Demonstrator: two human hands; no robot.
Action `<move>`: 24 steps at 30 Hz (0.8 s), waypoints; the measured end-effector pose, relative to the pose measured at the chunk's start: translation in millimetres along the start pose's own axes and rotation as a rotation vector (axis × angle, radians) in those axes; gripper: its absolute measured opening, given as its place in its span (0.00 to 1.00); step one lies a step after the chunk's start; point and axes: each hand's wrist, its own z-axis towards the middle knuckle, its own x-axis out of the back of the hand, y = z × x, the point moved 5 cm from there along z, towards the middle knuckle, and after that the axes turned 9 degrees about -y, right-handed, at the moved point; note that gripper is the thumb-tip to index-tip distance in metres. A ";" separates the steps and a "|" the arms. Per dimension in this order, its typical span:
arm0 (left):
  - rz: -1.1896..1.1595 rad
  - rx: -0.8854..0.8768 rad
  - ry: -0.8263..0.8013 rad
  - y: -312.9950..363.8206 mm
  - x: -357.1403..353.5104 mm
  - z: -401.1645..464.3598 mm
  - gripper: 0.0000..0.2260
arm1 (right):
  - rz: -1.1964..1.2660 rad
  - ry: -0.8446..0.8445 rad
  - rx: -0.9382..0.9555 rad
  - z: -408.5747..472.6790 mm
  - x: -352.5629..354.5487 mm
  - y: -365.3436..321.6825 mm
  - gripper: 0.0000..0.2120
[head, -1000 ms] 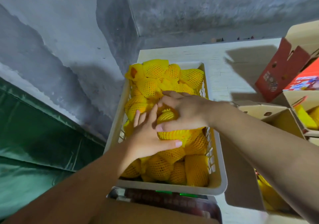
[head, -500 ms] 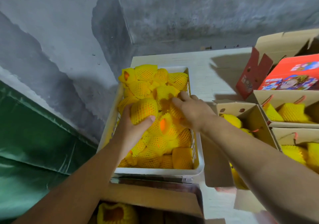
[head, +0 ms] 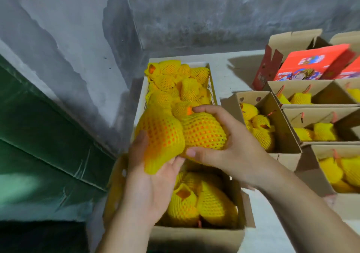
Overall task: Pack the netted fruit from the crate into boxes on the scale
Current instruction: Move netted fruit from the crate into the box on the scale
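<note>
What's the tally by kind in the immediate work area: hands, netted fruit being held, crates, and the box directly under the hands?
Hands: 2, the left hand and the right hand
Held netted fruit: 2, one in each hand
White crate: 1
Cardboard box under the hands: 1
Total: 6

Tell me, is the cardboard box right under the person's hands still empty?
No, the cardboard box below the left hand and right hand already holds several netted fruits.
</note>
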 end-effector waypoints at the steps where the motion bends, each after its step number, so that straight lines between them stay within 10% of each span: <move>1: -0.056 -0.002 0.008 3.4 3.6 -17.0 0.34 | -0.022 0.041 0.008 -14.1 -9.3 -6.6 0.32; 10: 0.012 -0.066 0.326 36.9 78.3 -125.9 0.27 | 0.331 0.534 -0.145 -125.7 -89.9 3.0 0.37; 17: 0.701 -0.020 0.157 58.7 71.1 -138.8 0.26 | 0.466 0.614 -0.139 -162.0 -129.6 -10.0 0.23; 24: 0.754 0.130 -0.200 35.6 58.9 -195.5 0.18 | 0.682 0.463 -0.059 -164.7 -177.6 -21.5 0.22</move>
